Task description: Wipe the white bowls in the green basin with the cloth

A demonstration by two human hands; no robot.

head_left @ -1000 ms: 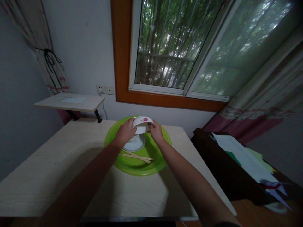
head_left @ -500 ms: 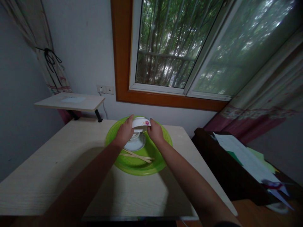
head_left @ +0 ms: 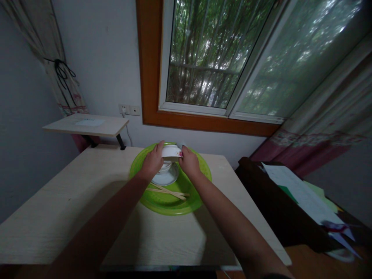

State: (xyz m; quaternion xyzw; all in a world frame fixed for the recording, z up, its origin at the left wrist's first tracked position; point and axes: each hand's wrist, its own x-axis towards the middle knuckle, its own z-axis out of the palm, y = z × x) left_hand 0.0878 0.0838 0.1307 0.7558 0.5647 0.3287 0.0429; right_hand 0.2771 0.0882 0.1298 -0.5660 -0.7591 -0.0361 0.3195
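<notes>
Between my two hands is a white bowl (head_left: 171, 151) with a pink flower on its side, tilted over a green basin (head_left: 174, 211). My left hand (head_left: 153, 159) grips its left edge, and my right hand (head_left: 188, 159) is closed on its right edge near the flower. Below the bowl, white dishes (head_left: 165, 177) sit in the basin, partly hidden by the held bowl and my left hand. Several wooden chopsticks (head_left: 170, 191) lie crossed in the front part of the basin.
The basin stands on a pale wooden table (head_left: 174, 242). A small raised shelf (head_left: 87, 126) is at the table's back left. A window (head_left: 215, 69) is in the wall behind. To the right, a dark piece of furniture (head_left: 279, 205) bears papers (head_left: 302, 190).
The bowl has turned slightly, so its flower sits lower and closer to my right fingers. My right hand has shifted a little to the left. The dishes and chopsticks have stayed put.
</notes>
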